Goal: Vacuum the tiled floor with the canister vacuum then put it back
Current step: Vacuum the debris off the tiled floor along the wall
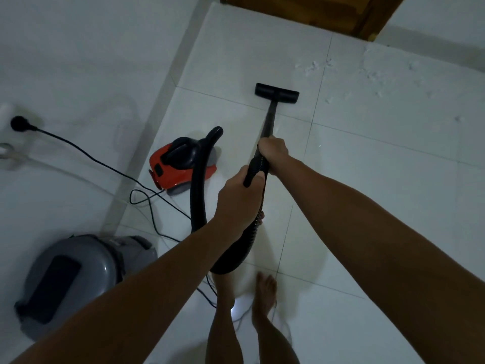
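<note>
A red and black canister vacuum sits on the white tiled floor near the left wall. Its black hose arches up from the canister and loops down to the wand. My left hand grips the ribbed hose end at the handle. My right hand holds the black wand just above it. The flat black floor nozzle rests on a tile ahead of me. White debris bits lie scattered to the right of the nozzle.
A grey domed appliance stands at lower left by the wall. The black power cord runs from a wall plug across the floor to the canister. A wooden door is at the top. My bare feet stand below the hose.
</note>
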